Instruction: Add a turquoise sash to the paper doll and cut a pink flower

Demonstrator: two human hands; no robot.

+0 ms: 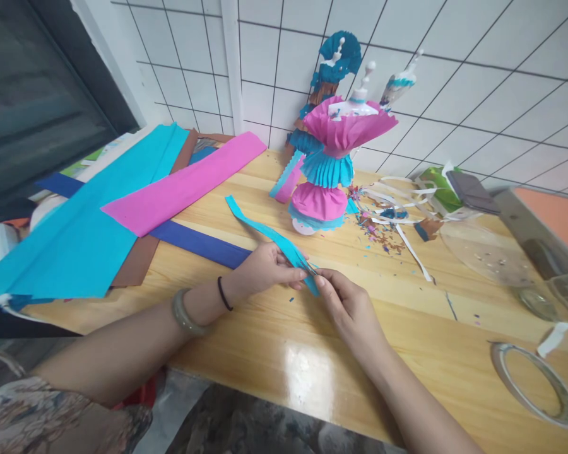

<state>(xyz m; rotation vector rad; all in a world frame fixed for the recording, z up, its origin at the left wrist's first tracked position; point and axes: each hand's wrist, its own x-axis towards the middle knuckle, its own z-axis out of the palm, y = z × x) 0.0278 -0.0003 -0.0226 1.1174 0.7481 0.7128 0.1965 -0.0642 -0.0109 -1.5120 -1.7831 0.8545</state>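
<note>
A long turquoise crepe-paper strip (265, 234) runs from the table's middle down to my hands. My left hand (265, 268) pinches it from the left, fingers closed on the paper. My right hand (348, 306) pinches the strip's near end from the right, fingertips pressed together against it. Both hands meet just above the wooden table (274, 353). Behind them stands a doll figure dressed in pink and turquoise crepe paper (329, 167).
Sheets of turquoise (89, 221), pink (184, 186), dark blue and brown crepe paper lie at the left. Paper scraps and white strips (392, 217) lie at the back right. A tape ring (532, 384) and clear lids (487, 252) sit at the right. Tiled wall behind.
</note>
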